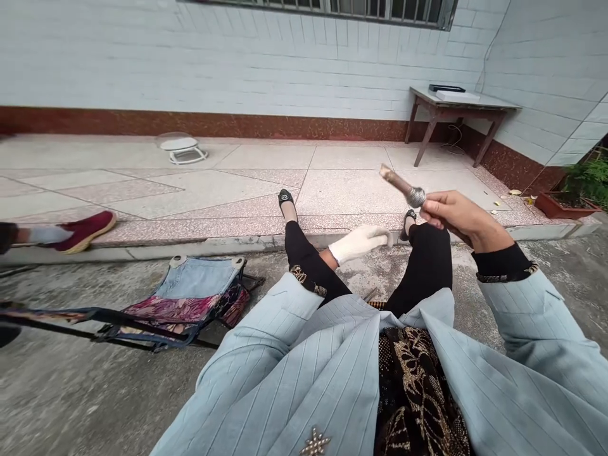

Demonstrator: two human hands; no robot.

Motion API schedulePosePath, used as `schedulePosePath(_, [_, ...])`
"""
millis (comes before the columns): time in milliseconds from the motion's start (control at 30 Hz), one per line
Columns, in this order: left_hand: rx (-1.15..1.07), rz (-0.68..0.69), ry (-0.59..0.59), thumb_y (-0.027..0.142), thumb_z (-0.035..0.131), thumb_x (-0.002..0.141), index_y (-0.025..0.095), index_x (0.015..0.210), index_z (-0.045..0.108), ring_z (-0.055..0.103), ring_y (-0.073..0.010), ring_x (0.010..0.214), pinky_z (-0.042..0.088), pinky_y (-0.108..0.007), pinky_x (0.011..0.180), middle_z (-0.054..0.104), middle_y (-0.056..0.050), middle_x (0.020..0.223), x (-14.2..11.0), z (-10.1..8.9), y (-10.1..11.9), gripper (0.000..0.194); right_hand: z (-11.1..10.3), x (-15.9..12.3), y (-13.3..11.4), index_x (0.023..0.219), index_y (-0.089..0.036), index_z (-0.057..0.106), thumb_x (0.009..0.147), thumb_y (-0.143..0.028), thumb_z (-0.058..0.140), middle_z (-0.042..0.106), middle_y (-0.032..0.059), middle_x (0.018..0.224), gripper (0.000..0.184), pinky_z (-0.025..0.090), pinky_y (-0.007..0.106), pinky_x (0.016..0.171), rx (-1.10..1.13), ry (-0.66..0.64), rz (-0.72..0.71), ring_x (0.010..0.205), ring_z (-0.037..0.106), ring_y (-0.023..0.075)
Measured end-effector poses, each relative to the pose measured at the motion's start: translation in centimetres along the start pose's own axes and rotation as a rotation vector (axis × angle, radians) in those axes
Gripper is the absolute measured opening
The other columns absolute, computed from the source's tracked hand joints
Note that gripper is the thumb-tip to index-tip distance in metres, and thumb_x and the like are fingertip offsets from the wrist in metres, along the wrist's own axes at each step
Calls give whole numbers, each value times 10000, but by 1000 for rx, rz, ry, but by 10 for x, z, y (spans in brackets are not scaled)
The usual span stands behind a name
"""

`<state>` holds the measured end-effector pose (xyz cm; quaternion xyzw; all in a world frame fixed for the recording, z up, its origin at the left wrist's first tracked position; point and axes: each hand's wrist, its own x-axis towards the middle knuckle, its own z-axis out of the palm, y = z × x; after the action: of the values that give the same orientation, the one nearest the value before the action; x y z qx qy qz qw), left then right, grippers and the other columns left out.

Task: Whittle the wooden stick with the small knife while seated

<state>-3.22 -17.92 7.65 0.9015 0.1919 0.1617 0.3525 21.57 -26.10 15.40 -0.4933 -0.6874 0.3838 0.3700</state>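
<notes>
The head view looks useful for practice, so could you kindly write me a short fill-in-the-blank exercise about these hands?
The left hand wears a white ____.
The right hand grips a short rod with a ____ metal knob.
A table stands against the tiled ____.

Missing words: glove; silver; wall.

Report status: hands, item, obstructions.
Right hand gripping brown stick with silver metal knob; white-gloved left hand holding nothing visible; patterned folding chair lying off left.
</notes>
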Motion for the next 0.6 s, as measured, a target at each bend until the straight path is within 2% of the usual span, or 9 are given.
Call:
schedulePosePath(67, [24, 49, -37, 305, 403, 930, 162, 950, 667, 565, -113, 727, 434, -236, 709, 669, -9, 892, 1, 7, 8, 300, -10, 10, 5, 720, -163, 572, 916, -425, 536, 476, -1, 567, 330, 289, 247, 490, -170, 161, 58, 503, 394, 97])
schedulePosePath(133, [83, 97, -66, 283, 402, 930, 169, 943, 665, 580, -121, 773, 436, -243, 767, 670, -3, 894, 3, 7, 15, 287, -15, 21, 16, 751, -159, 624, 899, -377, 556, 544, 31, 608, 272, 305, 269, 535, -506, 284, 143, 549, 446, 127])
schedulePosePath(200, [167, 135, -63, 263, 402, 927, 173, 939, 667, 592, -129, 799, 435, -254, 801, 671, -3, 885, 7, 0, 20, 280, -12, 29, 30, 866, -159, 684, 893, -350, 563, 625, 75, 719, 228, 322, 291, 601, -789, 229, 183, 645, 521, 173])
schedulePosePath(267, [256, 123, -11, 263, 416, 917, 172, 955, 675, 599, -143, 811, 437, -267, 802, 677, -15, 883, 12, -12, 20, 277, -3, 30, 41, 853, -157, 703, 863, -331, 607, 647, 98, 761, 199, 327, 300, 629, -935, 17, 199, 692, 554, 196])
schedulePosePath(367, [314, 10, 41, 289, 447, 897, 156, 966, 689, 602, -161, 793, 444, -284, 763, 685, -44, 874, 20, -31, 14, 285, 9, 20, 46, 849, -173, 712, 856, -321, 615, 625, 42, 697, 177, 345, 271, 616, -740, -502, 141, 641, 543, 153])
schedulePosePath(400, [303, -34, 38, 299, 448, 895, 147, 957, 692, 595, -159, 757, 444, -286, 737, 682, -52, 845, 22, -36, 10, 294, 10, 15, 43, 885, -180, 714, 872, -337, 596, 611, 18, 678, 196, 350, 257, 603, -605, -624, 109, 618, 530, 133])
schedulePosePath(433, [278, -76, 34, 307, 444, 897, 140, 962, 693, 583, -153, 718, 442, -284, 709, 677, -58, 816, 24, -39, 6, 307, 10, 10, 40, 937, -185, 713, 889, -354, 575, 597, 0, 672, 224, 353, 244, 590, -473, -677, 76, 604, 517, 119])
schedulePosePath(500, [206, -155, 35, 317, 430, 903, 131, 982, 686, 547, -137, 644, 429, -273, 650, 659, -60, 756, 27, -39, -5, 326, 7, 5, 31, 990, -182, 705, 889, -377, 579, 567, -20, 660, 253, 337, 229, 554, -284, -594, 18, 570, 470, 96])
schedulePosePath(600, [122, -222, 20, 325, 403, 916, 139, 998, 666, 504, -114, 582, 405, -248, 591, 630, -38, 705, 29, -27, -21, 333, 2, 12, 24, 862, -156, 666, 893, -379, 581, 525, -20, 629, 240, 319, 226, 510, -79, -281, -4, 526, 417, 80])
